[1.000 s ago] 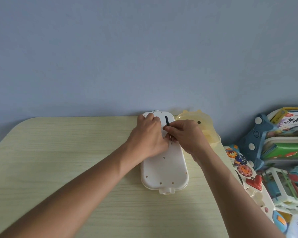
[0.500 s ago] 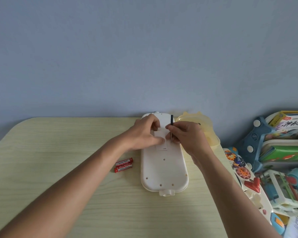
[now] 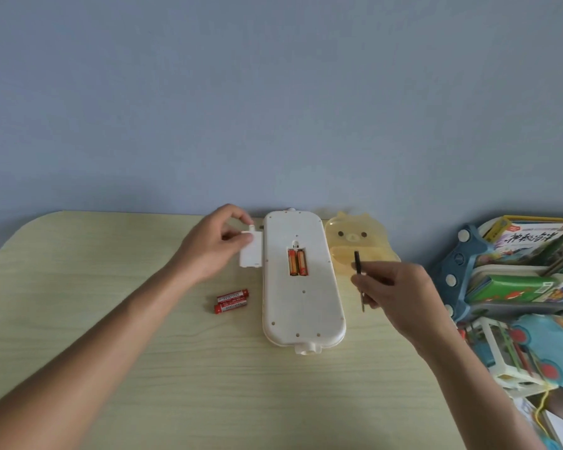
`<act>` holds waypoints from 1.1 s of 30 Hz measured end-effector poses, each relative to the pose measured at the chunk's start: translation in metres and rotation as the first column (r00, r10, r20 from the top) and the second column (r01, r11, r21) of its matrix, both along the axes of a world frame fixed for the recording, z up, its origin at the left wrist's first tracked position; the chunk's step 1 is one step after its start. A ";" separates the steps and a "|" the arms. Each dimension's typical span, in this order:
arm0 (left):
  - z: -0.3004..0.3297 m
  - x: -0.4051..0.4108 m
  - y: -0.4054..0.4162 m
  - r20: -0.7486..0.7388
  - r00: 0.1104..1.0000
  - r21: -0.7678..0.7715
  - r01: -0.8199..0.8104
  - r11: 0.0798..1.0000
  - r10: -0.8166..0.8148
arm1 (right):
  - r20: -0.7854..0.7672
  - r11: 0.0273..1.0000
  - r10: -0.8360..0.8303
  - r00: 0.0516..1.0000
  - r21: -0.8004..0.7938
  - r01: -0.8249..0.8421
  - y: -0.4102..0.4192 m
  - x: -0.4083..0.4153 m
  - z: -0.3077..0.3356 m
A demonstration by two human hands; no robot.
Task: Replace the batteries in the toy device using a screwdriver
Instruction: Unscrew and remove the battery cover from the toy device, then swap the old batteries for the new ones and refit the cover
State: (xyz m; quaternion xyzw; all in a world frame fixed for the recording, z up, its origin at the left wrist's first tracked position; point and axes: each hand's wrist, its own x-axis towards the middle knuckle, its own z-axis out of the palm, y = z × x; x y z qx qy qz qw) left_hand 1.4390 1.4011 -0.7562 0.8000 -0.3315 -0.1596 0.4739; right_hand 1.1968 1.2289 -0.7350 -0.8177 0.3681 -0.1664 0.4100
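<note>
Two orange batteries point(image 3: 297, 262), probably light and slick, sit exposed; left hand point(image 3: 213, 246) pinches cover point(image 3: 251, 254), right hand point(image 3: 392, 292) pinches screwdriver point(image 3: 359, 278)

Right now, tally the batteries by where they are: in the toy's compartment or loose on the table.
In the toy's open compartment, orange batteries: 2
Loose on the table, red batteries: 2
Total: 4

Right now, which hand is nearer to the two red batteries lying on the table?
Left. The left hand, holding the battery cover, is just above the red batteries. The right hand, holding the screwdriver, is across the white toy.
</note>
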 end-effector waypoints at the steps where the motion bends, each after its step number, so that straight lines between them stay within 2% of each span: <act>1: -0.006 0.005 0.010 0.007 1.000 0.025 -0.027 0.999 0.027 | -0.038 1.000 -0.006 0.999 -0.023 0.005 0.003 -0.009 -0.003; 8: -0.032 0.007 0.045 0.090 0.993 0.146 -0.083 0.986 0.070 | -0.219 0.994 -0.067 0.974 -0.096 0.047 0.015 -0.029 -0.034; 15: -0.032 0.005 0.043 0.223 0.974 0.176 -0.091 0.980 0.051 | -0.207 0.972 -0.106 0.973 -0.228 0.057 0.019 -0.026 -0.042; 18: -0.023 0.001 0.038 0.307 0.950 0.149 -0.102 0.984 0.052 | -0.129 0.947 -0.087 0.988 -0.320 0.042 0.017 -0.023 -0.038; 21: -0.011 -0.015 0.017 0.326 0.945 0.125 -0.006 0.992 -0.035 | 0.006 0.887 0.074 0.997 -0.458 -0.063 0.014 -0.006 -0.032; 24: -0.002 -0.031 -0.011 0.289 0.942 0.160 0.130 0.979 -0.172 | 0.065 0.833 0.292 0.954 -0.508 -0.220 0.011 0.027 -0.026; 27: 0.001 -0.037 -0.032 0.289 0.933 0.240 0.144 0.960 -0.212 | 0.015 0.761 0.420 0.908 -0.551 -0.343 0.004 0.056 -0.025; 33: -0.004 -0.034 -0.046 0.330 0.911 0.340 0.130 0.931 -0.247 | -0.169 0.572 0.522 0.836 -0.658 -0.490 -0.011 0.079 -0.020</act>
